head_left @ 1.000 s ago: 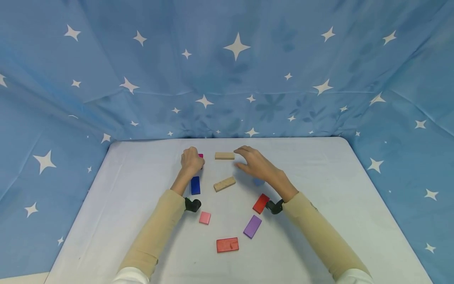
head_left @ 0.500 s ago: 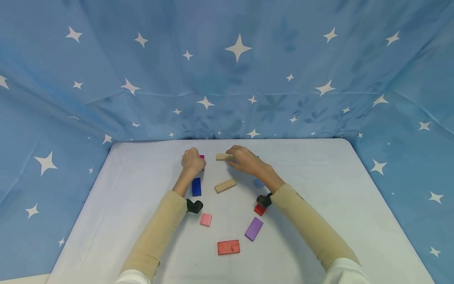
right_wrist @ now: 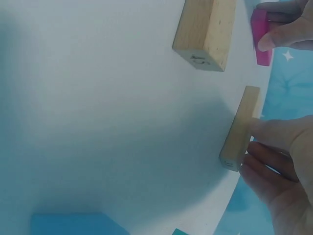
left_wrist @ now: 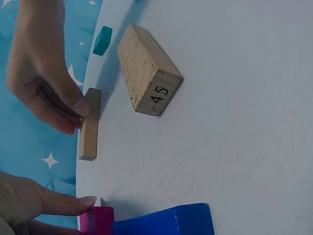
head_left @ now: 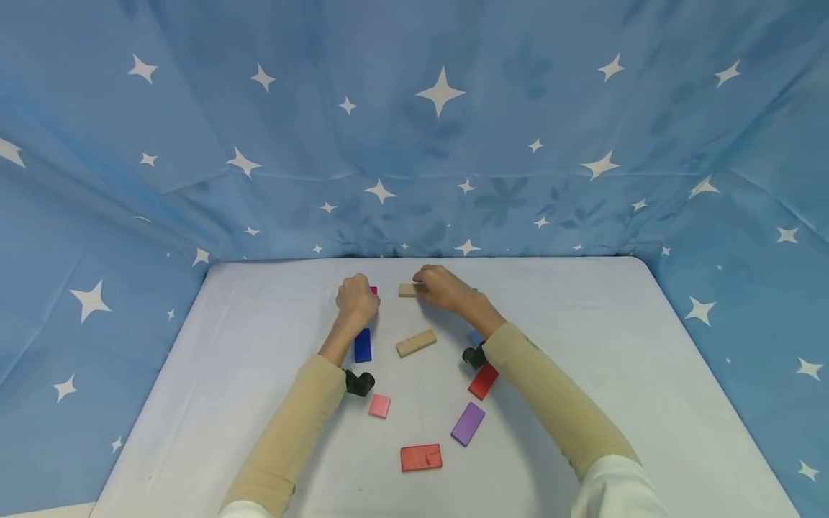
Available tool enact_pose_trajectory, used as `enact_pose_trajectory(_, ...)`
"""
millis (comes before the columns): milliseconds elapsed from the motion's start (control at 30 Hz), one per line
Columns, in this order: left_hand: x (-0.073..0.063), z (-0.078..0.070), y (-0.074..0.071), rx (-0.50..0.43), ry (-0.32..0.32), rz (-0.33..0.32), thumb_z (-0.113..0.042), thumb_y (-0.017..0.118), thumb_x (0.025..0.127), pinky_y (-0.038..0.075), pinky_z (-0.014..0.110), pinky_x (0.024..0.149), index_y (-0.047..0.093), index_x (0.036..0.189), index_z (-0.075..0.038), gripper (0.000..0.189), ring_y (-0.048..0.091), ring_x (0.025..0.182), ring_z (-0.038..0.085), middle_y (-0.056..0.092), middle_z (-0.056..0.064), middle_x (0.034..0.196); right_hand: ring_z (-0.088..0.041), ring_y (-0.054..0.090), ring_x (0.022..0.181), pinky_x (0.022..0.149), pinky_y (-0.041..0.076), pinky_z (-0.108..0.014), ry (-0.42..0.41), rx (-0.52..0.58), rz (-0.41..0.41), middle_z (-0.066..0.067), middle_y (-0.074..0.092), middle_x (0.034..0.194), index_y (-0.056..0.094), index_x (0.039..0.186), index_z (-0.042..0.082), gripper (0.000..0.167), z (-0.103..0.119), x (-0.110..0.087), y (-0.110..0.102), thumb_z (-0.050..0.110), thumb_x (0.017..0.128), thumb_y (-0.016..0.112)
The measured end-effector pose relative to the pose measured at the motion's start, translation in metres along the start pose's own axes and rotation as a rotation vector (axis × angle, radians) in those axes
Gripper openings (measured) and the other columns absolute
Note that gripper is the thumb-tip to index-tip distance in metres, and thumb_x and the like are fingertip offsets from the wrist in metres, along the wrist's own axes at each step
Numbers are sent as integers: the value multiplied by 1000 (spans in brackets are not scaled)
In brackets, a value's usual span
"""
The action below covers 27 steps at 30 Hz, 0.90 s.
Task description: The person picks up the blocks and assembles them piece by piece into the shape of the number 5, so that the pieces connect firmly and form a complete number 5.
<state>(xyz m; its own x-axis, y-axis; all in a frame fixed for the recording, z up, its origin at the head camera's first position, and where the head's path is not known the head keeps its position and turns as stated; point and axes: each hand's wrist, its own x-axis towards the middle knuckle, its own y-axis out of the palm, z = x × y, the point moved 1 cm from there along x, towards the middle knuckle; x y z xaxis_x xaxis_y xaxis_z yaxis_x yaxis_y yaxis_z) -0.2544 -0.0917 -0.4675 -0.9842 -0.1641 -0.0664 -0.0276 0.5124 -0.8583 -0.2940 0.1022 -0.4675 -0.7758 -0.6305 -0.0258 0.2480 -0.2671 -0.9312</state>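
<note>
At the back of the white table, my left hand [head_left: 358,298] pinches a magenta wooden block [right_wrist: 260,36] between thumb and fingers. The hand covers most of that block in the head view. To the right, my right hand [head_left: 447,289] grips a plain wooden block [left_wrist: 90,137] near its right end, thumb on the near side and fingers behind. That block lies lengthwise along the table's back edge. Just in front of the left hand is a dark blue block [head_left: 363,345], close by the magenta one. A second plain block [head_left: 416,343], printed "45" on its end, lies between the forearms.
Nearer the front lie a pink square block [head_left: 379,406], a light red block [head_left: 421,457], a purple block [head_left: 468,424] and a red block [head_left: 483,381]. A light blue block [right_wrist: 73,224] sits under the right forearm. A teal block [left_wrist: 102,41] stands beyond the right hand.
My right hand has moved left onto the plain block at the back, its fingers closing round the right end. The left hand has stayed on the magenta block. The view has shifted slightly.
</note>
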Motion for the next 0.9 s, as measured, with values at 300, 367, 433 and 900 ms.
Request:
enact_pose_trajectory(300, 1, 0, 0, 1, 5, -6, 0, 64, 86, 54, 48, 69, 49, 67, -6, 25, 56, 72, 28, 56, 13, 74, -19, 56, 82, 75, 47, -34, -36, -65, 18, -11, 67, 93, 73, 99, 1, 7, -4, 5, 4, 4, 97, 68)
enact_pose_trajectory(367, 0, 0, 0, 3, 5, -5, 0, 64, 86, 54, 47, 68, 47, 66, -7, 27, 55, 72, 27, 55, 13, 73, -18, 50, 79, 73, 44, -33, -42, -61, 21, -9, 64, 89, 72, 95, 2, 4, -3, 5, 4, 4, 96, 69)
enact_pose_trajectory(433, 0, 1, 0, 0, 5, -3, 0, 64, 86, 53, 47, 67, 46, 65, -7, 29, 55, 71, 27, 56, 13, 73, -17, 48, 78, 72, 42, -32, -44, -63, 18, -8, 62, 87, 72, 94, 2, 4, -3, 5, 5, 5, 96, 70)
enact_pose_trajectory(900, -2, 1, -1, -4, 14, -4, -3, 67, 87, 56, 48, 71, 57, 72, -1, 18, 61, 75, 30, 66, 20, 83, -17, 52, 78, 73, 45, -32, -96, -70, -20, -10, 65, 89, 74, 96, 2, 5, 2, 9, 6, 3, 96, 69)
